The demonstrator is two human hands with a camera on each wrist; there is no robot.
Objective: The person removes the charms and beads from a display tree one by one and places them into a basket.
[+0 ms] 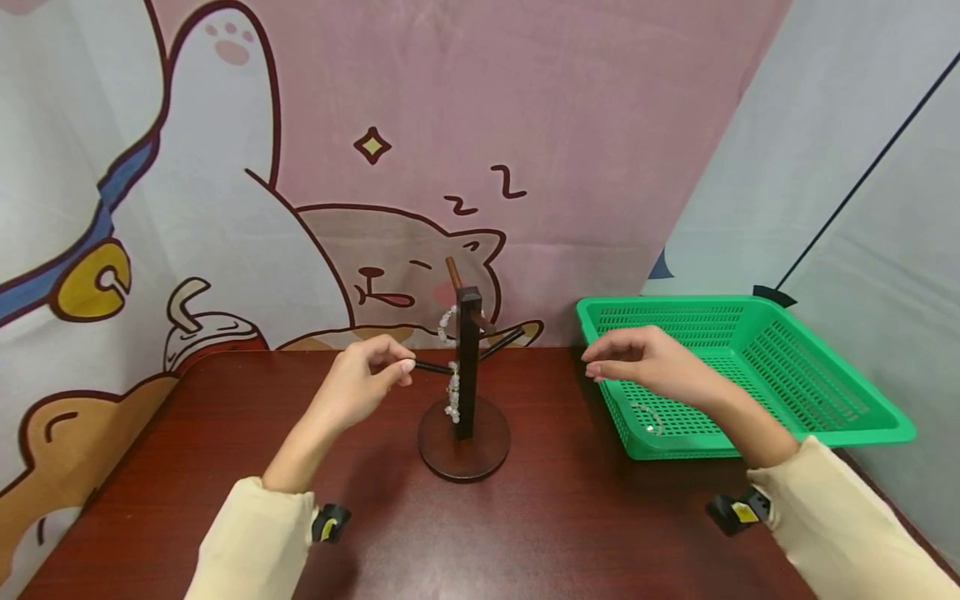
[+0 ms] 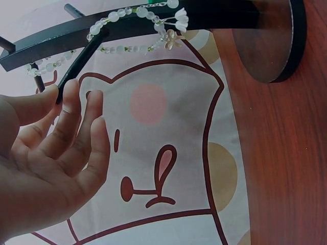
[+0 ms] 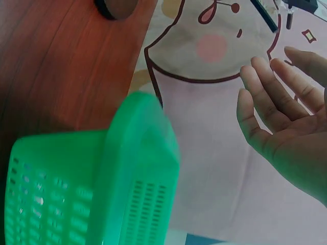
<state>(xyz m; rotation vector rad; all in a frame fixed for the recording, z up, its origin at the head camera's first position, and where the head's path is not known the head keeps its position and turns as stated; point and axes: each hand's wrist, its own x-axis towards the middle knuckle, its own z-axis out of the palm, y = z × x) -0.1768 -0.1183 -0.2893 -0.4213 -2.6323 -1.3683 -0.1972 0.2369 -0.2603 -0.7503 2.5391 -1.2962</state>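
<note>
A dark wooden stand (image 1: 468, 367) with several pegs rises from a round base on the table. My left hand (image 1: 367, 375) pinches the tip of its lower left peg (image 2: 82, 61) between thumb and index finger. A beaded bracelet (image 1: 453, 392) with pale beads and a white flower charm (image 2: 181, 20) hangs on that peg, close to the post. Higher up hangs a second beaded bracelet (image 1: 447, 323). My right hand (image 1: 652, 362), holding nothing, hovers by the near left rim of a green basket (image 1: 825, 437), fingers loosely bent.
Inside the basket, near its left side, lies another beaded bracelet (image 1: 651, 419). The reddish-brown table (image 1: 555, 533) carries both stand and basket. Behind it hangs a cartoon-printed cloth (image 1: 585, 167).
</note>
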